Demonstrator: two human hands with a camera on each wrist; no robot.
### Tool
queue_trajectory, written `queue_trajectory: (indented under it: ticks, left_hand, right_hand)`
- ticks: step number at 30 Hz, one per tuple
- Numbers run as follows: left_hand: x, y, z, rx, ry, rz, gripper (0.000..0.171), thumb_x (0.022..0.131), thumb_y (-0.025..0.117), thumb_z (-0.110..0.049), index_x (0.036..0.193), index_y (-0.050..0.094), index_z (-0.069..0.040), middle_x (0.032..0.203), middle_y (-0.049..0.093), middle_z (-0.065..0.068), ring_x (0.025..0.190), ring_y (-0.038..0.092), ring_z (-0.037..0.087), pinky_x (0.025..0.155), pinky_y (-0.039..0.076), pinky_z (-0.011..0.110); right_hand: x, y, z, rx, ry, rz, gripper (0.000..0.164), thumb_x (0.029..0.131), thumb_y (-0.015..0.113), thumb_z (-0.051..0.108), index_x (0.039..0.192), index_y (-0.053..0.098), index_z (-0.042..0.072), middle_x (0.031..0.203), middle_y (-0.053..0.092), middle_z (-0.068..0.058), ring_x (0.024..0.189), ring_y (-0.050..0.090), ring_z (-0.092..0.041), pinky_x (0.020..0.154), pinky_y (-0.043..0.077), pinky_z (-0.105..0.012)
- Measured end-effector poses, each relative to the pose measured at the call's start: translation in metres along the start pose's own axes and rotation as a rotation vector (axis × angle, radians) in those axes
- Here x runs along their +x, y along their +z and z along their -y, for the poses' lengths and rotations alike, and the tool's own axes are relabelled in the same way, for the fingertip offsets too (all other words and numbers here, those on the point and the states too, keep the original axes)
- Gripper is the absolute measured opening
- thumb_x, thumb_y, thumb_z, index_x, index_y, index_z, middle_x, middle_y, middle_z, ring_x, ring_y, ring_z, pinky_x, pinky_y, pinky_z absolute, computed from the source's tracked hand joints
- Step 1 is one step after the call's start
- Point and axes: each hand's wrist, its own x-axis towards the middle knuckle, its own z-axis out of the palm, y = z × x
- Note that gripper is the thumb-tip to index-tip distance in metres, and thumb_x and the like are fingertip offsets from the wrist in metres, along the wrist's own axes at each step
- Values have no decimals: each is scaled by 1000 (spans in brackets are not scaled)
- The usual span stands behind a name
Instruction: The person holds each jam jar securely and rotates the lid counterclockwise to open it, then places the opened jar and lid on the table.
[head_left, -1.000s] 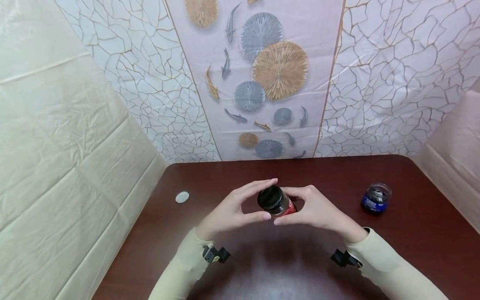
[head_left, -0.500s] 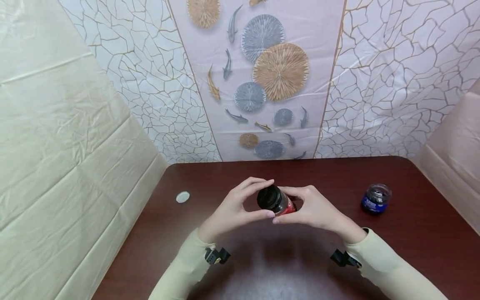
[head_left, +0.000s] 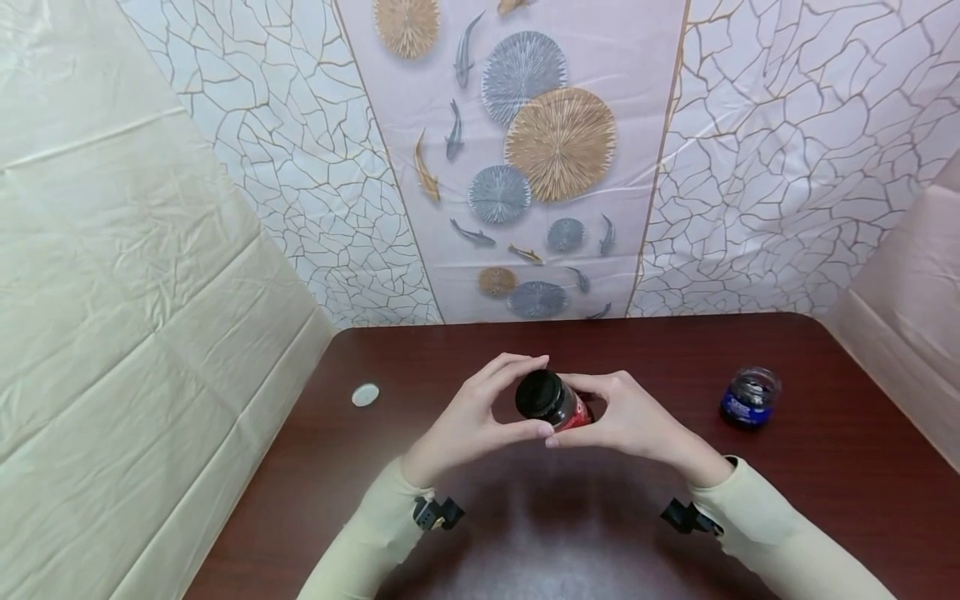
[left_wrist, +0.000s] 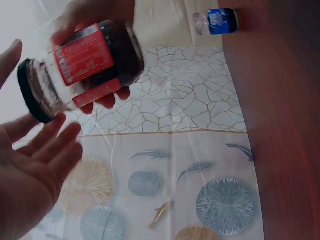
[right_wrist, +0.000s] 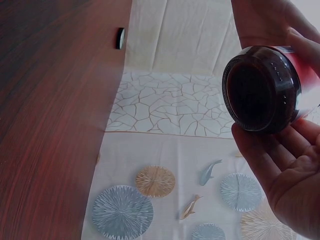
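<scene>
Above the table, a glass jar [head_left: 576,414] with a red label and dark contents is held tilted, its black lid [head_left: 538,395] toward the left. My right hand [head_left: 633,417] grips the jar's body, fingers and thumb on either side of the label. Around the lid curve the thumb and fingers of my left hand [head_left: 472,417], with a gap between palm and lid. In the left wrist view the lid [left_wrist: 31,92] sits on the jar, and the left fingertips touch its lower edge. The right wrist view shows the jar's dark round base [right_wrist: 250,95].
At the right of the dark wooden table [head_left: 660,350] stands a second glass jar [head_left: 750,400], blue-labelled, dark inside, its top uncovered. A small lid [head_left: 365,395] lies at the left, its pale inside up. Patterned cloth [head_left: 555,250] hangs behind the table, with plain cloth at the sides.
My left hand has shifted slightly around the lid, its thumb moving right and its fingertip left. The jar and my right hand stay almost in place.
</scene>
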Motion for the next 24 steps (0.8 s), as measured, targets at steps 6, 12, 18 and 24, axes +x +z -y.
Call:
queue_trajectory:
  ticks: [6,12,18,24]
  left_hand:
    - [0,-10,-1,-80,12,116,73,89,80,-24,152,45,-27,150,47,-12,137,45,10,113,38,34]
    - [1,-15,0,-129,42,148,65,90,79,-17,149,51,-14,148,52,-1,137,47,14,113,38,36]
    - [1,-15,0,-96,41,101,62,87,82,-21,144,56,-12,140,59,1,131,53,14,110,42,34]
    - [0,-11,-2,-3,58,40,62,85,84,-25,140,60,-12,134,62,-1,126,56,11,106,45,30]
  right_hand:
    - [-2,0,0,13,-1,4,64,75,90,41,131,67,20,112,72,13,93,69,-7,78,54,-25]
    - [-4,-1,1,2,5,3,65,75,90,41,132,67,21,111,72,15,92,68,-6,78,54,-25]
    - [-4,0,1,-7,7,-2,65,75,90,43,132,67,21,112,72,14,92,68,-6,78,54,-25]
    - [-3,0,1,-7,14,-4,64,75,89,43,131,67,22,110,72,14,90,68,-7,75,54,-25]
